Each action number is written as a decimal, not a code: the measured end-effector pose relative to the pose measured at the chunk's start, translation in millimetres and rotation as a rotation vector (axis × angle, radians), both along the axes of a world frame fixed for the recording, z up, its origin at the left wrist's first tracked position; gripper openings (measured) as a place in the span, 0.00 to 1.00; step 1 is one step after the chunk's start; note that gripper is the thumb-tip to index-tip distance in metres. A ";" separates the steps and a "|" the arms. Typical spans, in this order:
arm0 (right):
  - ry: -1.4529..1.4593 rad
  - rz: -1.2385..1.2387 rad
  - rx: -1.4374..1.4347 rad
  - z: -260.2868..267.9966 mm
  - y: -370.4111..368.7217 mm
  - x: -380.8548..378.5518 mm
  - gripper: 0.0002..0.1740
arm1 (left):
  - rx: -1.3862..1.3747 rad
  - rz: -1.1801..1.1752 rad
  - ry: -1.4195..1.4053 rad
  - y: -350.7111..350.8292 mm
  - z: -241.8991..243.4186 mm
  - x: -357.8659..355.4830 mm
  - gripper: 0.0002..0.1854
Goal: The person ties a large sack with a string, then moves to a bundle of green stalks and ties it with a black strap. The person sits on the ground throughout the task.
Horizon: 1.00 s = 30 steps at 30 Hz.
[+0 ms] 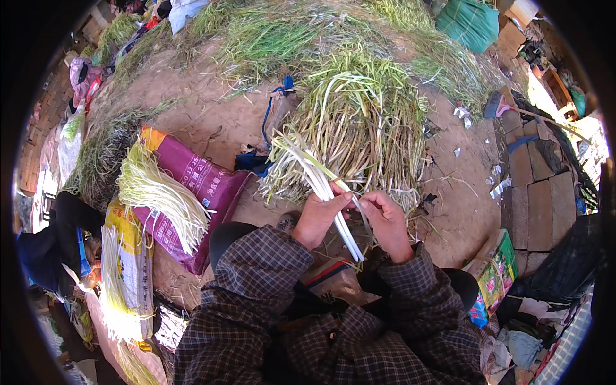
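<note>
My left hand point(318, 217) grips several long white-and-pale-green stalks point(317, 175), which look like blanched chives or garlic shoots. Their white ends point(353, 248) stick out below the hand, slanting down to the right. Close beside it, my right hand point(386, 222) pinches a thin pale strand point(366, 222) along these stalks; its fingertips partly hide the strand. Just beyond both hands lies a large heap of similar stalks point(356, 130), yellow-green at the far end, with dry brownish leaves among them. At left, a bundle of cleaner white stalks point(163, 192) rests on a purple printed sack point(219, 187).
More pale stalks point(113, 284) lie on a yellow-and-white sack point(126, 221), near another person's dark-clothed leg point(77, 216). Loose green leaves point(284, 41) cover the far dirt floor. A broom point(503, 107) and bricks point(544, 202) are at right, with a colourful printed box point(498, 274) nearer me.
</note>
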State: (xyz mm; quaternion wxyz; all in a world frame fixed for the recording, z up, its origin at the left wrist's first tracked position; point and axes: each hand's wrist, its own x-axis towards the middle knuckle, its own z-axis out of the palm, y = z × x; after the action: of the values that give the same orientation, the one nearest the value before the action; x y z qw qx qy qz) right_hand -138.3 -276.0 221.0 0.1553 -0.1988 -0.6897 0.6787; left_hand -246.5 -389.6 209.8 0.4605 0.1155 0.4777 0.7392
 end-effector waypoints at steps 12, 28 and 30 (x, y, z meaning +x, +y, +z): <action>-0.058 0.188 -0.171 -9.2 -2.4 7.3 0.04 | 0.020 0.023 -0.028 -1.9 -1.0 -13.4 0.06; -0.112 0.171 0.318 14.5 19.8 0.0 0.24 | 0.011 -0.243 0.048 -14.5 5.3 1.9 0.14; -0.150 0.229 0.409 16.2 19.5 -21.5 0.22 | -0.017 -0.324 -0.003 -13.2 5.3 8.2 0.13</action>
State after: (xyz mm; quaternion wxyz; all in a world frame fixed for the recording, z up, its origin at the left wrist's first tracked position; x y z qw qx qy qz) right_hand -159.8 -256.5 237.2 0.0627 -0.1339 -0.8403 0.5216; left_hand -238.3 -402.8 215.1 0.5755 0.1862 0.4582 0.6513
